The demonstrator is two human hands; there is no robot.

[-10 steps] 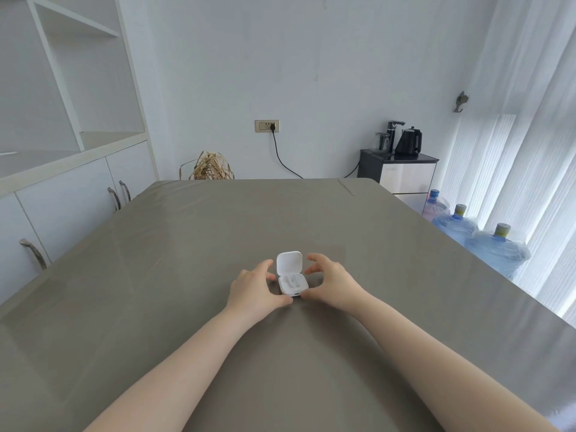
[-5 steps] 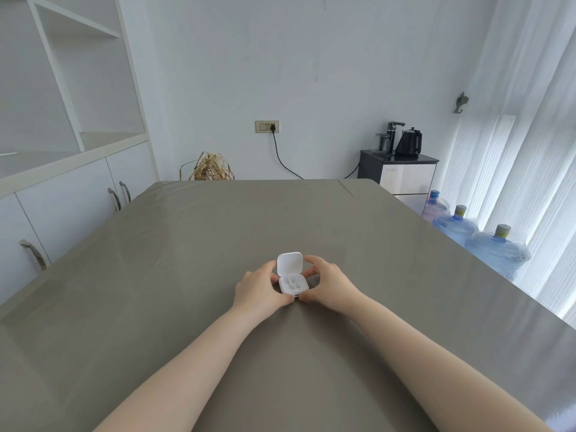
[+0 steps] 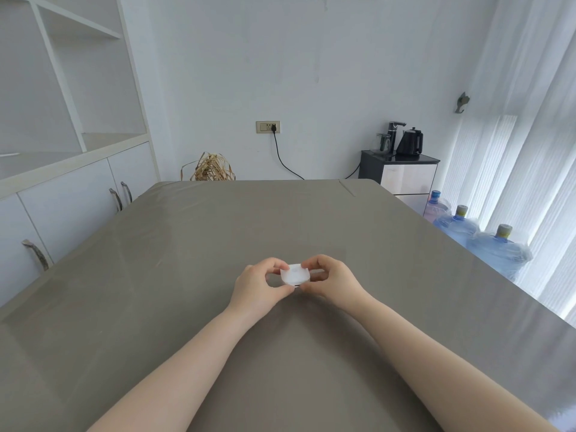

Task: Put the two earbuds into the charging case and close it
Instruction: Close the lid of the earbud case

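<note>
The small white charging case rests on the grey table in front of me, with its lid folded down over the body. My left hand holds its left side between thumb and fingers. My right hand pinches its right side, fingertips on the lid's far edge and thumb at the front. The two earbuds are hidden inside the case.
White cabinets with handles line the left side of the table. Several water bottles stand on the floor at the right, beside a black side cabinet with a kettle. A cable hangs from the wall socket.
The upright lid has swung down over the case, hiding the earbuds. Both hands have closed in around the case from its sides.
</note>
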